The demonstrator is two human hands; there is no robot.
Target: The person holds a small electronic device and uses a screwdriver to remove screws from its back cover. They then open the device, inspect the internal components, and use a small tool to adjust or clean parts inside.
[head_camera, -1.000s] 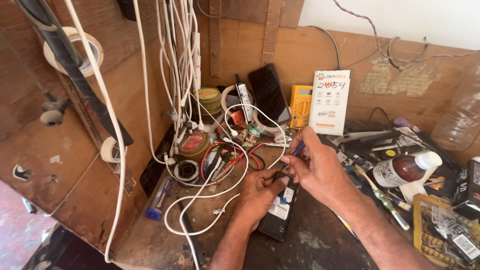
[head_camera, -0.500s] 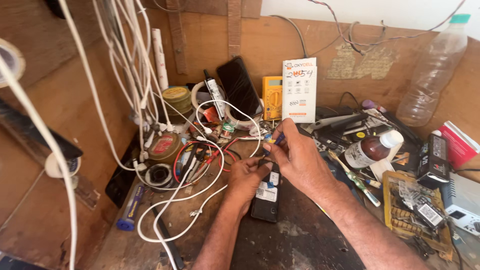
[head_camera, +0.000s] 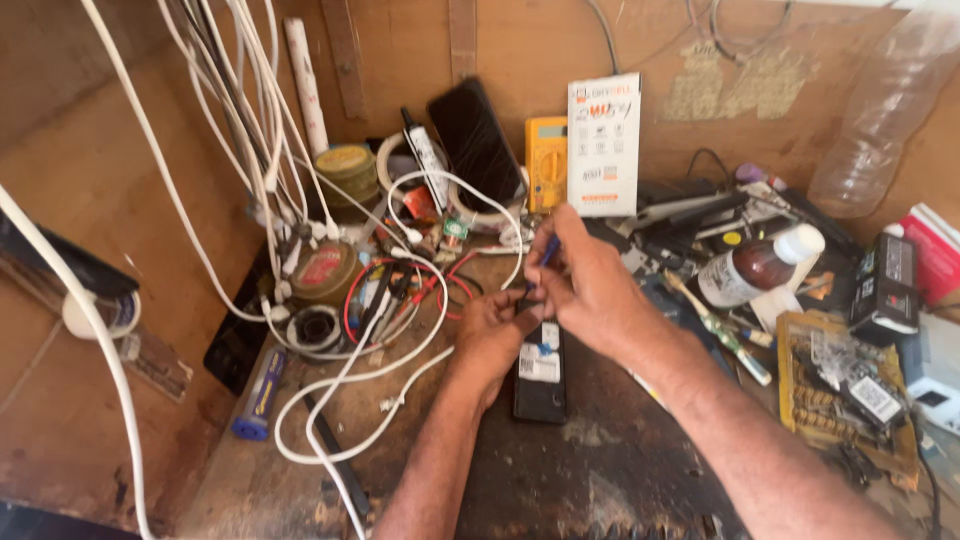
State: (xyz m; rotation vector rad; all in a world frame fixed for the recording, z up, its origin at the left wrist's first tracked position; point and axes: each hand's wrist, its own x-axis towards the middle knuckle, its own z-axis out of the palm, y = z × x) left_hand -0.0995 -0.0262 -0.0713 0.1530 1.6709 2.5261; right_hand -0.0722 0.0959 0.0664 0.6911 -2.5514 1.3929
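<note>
Right grip (head_camera: pixel 585 290) pinches blue tool (head_camera: pixel 548 252) over phone (head_camera: pixel 540 375), white cables (head_camera: pixel 400 340) crowding left.

**A cluttered corner of brown board**

Brown wooden walls (head_camera: pixel 120 180) meet in a corner behind a dark, stained worktop (head_camera: pixel 600 470). White cables (head_camera: pixel 240 120) hang down the left wall toward the worktop's left edge. Warm, even light falls across the scuffed boards; a pale strip (head_camera: pixel 860 3) shows above the rear wall.

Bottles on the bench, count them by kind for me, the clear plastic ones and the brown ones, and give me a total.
Clear plastic bottle: 1, leaning at the back wall on the right.
Brown bottle with a white cap: 1, lying tilted among the tools.
Total: 2
</note>
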